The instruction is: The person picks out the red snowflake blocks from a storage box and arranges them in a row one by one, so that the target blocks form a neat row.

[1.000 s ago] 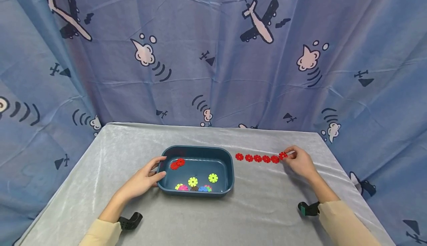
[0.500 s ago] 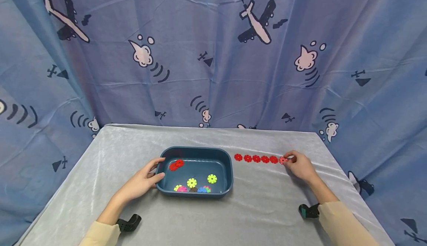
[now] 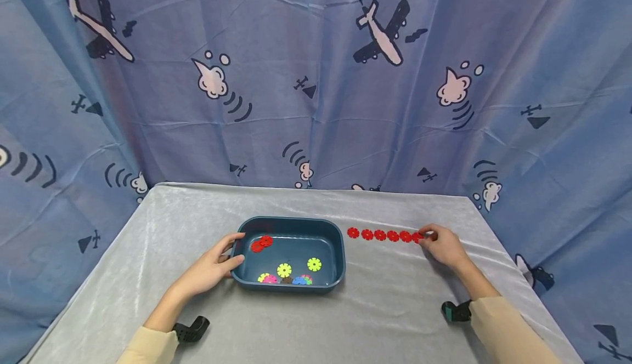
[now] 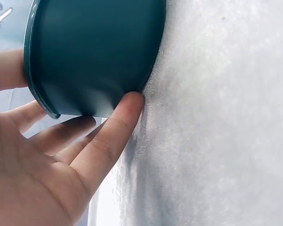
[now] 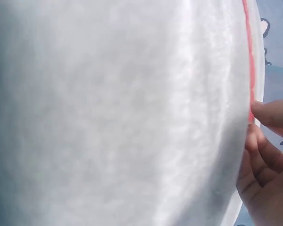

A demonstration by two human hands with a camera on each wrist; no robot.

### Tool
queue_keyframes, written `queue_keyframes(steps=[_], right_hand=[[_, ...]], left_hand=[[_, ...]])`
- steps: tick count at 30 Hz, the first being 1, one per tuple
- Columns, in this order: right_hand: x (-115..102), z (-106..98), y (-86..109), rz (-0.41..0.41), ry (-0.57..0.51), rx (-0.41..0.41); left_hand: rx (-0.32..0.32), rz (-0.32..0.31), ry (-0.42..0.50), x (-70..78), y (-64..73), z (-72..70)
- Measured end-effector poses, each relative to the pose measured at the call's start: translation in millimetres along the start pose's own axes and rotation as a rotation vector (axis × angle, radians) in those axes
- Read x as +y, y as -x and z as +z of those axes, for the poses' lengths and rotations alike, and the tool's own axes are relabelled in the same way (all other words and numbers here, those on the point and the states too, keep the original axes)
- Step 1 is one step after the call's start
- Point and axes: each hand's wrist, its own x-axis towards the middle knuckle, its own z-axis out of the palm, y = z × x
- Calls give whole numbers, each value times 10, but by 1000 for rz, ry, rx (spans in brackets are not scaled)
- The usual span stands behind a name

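At the right end of a straight row of red notched plastic discs point(image 3: 379, 235), my right hand point(image 3: 441, 246) pinches the last red disc point(image 3: 416, 237) by its edge, flat at table level. The right wrist view shows the row edge-on as a thin red strip point(image 5: 251, 61), thumb and fingertips at its near end. My left hand point(image 3: 209, 268) grips the left end of a dark blue rectangular bin point(image 3: 342, 254). Seen from the left wrist, its fingers press the bin's outer wall point(image 4: 94, 52) and reach its rim. Two red discs point(image 3: 257, 246) lie overlapping inside the bin.
Yellow discs point(image 3: 314, 264) and pink, blue, green and brown ones lie toward the bin's front wall. A pale grey cloth point(image 3: 316, 331) covers the table. Behind it hangs a blue curtain point(image 3: 276, 79) printed with airplanes. Black devices sit on both wrists.
My right hand has lowered the red disc and lined it up with the end of the row. The left hand has kept its grip on the bin.
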Motion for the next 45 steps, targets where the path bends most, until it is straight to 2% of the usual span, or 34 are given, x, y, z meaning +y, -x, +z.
queue_keyframes(steps=[6, 19, 25, 32, 37, 45], right_hand=[[-133, -16, 7, -36, -16, 1], [-708, 32, 26, -188, -56, 35], [-1020, 172, 5, -246, -89, 46], [-1399, 404, 23, -266, -136, -8], [-1662, 514, 44, -315, -173, -22], [-1985, 679, 50, -353, -211, -44]], left_hand=[[-2, -1, 9, 2, 10, -4], [-1, -5, 13, -12, 4, -5], [0, 0, 12, -16, -8, -9], [-2, 2, 10, -12, -12, -10], [-3, 0, -2, -12, -4, -3], [-2, 2, -3, -12, -10, 3]])
